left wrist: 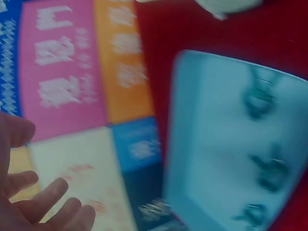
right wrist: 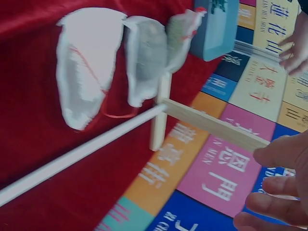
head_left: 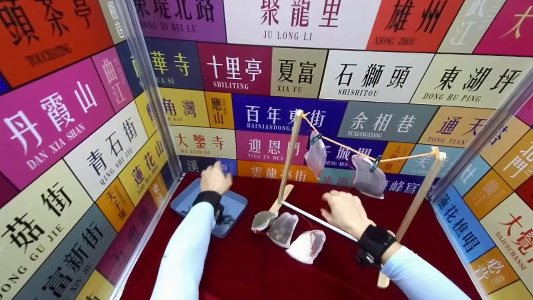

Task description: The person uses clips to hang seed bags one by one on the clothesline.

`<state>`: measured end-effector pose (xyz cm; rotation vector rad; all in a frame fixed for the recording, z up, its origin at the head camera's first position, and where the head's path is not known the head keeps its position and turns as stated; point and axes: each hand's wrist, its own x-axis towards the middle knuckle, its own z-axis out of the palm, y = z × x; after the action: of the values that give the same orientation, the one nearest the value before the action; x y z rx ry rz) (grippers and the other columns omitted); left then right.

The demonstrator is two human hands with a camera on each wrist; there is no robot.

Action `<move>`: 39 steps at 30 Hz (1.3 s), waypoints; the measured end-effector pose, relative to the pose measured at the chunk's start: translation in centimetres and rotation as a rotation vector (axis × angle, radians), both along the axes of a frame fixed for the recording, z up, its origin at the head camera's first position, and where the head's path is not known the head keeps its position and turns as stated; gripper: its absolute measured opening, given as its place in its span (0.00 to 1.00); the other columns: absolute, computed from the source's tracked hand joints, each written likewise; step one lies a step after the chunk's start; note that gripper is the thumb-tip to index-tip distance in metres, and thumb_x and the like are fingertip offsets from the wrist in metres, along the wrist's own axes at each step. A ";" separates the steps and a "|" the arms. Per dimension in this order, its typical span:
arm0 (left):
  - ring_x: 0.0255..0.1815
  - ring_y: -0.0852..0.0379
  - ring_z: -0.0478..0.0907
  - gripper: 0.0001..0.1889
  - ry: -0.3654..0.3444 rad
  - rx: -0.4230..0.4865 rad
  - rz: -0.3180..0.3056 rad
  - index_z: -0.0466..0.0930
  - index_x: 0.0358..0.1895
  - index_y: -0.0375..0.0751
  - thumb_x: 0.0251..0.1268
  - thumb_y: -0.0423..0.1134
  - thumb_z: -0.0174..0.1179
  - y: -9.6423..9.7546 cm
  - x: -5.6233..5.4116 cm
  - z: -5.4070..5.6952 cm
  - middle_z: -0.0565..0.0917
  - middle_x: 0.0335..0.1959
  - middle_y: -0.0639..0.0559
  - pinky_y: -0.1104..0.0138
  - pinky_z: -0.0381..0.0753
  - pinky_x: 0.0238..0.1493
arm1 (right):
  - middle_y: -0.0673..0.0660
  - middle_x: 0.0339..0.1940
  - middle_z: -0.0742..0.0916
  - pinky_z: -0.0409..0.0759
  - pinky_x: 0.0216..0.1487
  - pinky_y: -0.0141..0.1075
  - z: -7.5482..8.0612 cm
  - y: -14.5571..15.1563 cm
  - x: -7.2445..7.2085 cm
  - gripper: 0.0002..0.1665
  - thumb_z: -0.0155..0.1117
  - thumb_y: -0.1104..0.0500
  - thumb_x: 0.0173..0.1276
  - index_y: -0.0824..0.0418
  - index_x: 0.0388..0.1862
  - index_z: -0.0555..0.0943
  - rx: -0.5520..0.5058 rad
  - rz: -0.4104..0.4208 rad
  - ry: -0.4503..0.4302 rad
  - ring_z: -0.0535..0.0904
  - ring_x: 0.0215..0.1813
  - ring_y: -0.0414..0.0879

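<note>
- The left hand [head_left: 215, 178] hangs before the wall panels [head_left: 218, 68], its fingers spread and loosely bent, with nothing in them.
- Just beside it is the blue tray [head_left: 235, 201], holding dark green clips [left wrist: 273, 174]; the tray's left corner sits close to the side wall's foot.
- The right hand [head_left: 347, 211] overlaps the rack's white bar [head_left: 310, 216] in the head view, between the wooden posts [head_left: 290, 154], its fingers parted and slightly bent, gripping nothing.
- Three filled bags lie on the red cloth [head_left: 250, 275], between tray and right hand. The greenish bag [head_left: 263, 221] is nearest the tray; the middle bag [head_left: 283, 229] runs mostly front to back; the white bag [head_left: 305, 246] slants from near left to far right.
- Cloth extends in front of the bags toward the wearer.
- Two bags hang clipped from the orange cord [head_left: 343, 143]: the left hanging bag [head_left: 316, 157] points nearly straight down, the right hanging bag [head_left: 368, 178] slants down rightward.
</note>
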<state>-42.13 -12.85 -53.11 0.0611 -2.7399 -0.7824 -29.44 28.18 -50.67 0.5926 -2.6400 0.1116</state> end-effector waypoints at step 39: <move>0.55 0.25 0.90 0.17 -0.335 -0.177 0.052 0.89 0.56 0.28 0.67 0.31 0.72 -2.8 5.6 -13.9 0.86 0.58 0.23 0.29 0.74 0.68 | 0.52 0.36 0.92 0.89 0.32 0.52 -5.0 1.5 3.0 0.16 0.87 0.51 0.54 0.56 0.39 0.93 0.120 0.053 -0.110 0.89 0.40 0.54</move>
<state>-36.50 -15.60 -67.00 0.2452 -3.0971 -0.5540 -26.43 29.73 -55.70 0.7151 -2.7531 0.0013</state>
